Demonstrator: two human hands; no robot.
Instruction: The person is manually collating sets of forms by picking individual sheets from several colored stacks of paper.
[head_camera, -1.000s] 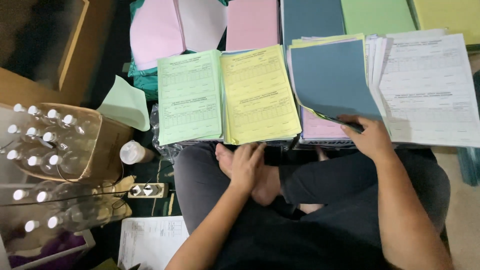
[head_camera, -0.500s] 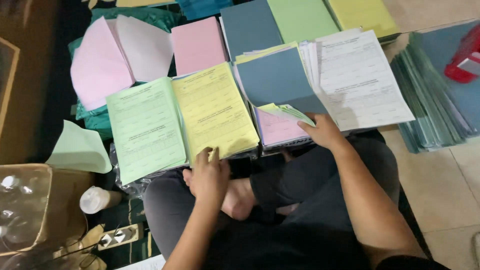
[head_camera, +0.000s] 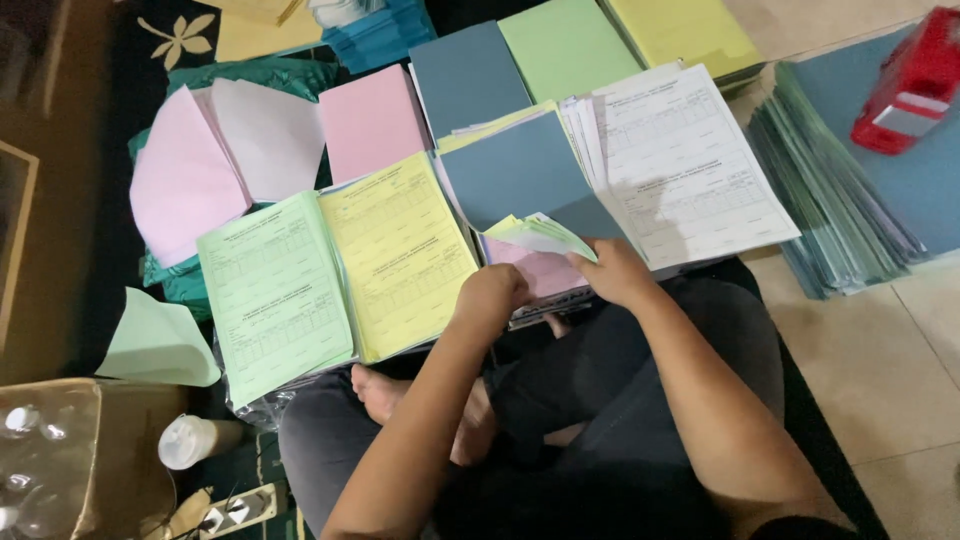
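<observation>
The thin sheaf of pale green and white paper sheets (head_camera: 540, 235) is lifted at its corner over the pink printed form (head_camera: 545, 270), just under the slate-blue card cover (head_camera: 520, 175). The right hand (head_camera: 615, 272) pinches that corner shut; the left hand (head_camera: 492, 297) curls beside it, grip unclear. Pinched so lightly, the sheets could fan, slip, or crease against the 2 neighbouring piles, green printed forms (head_camera: 275, 295) and yellow printed forms (head_camera: 400, 250).

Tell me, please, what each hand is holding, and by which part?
Right hand lifts the near corners of thin green and yellow paper sheets; left hand rests beside them, hold unclear.
</observation>
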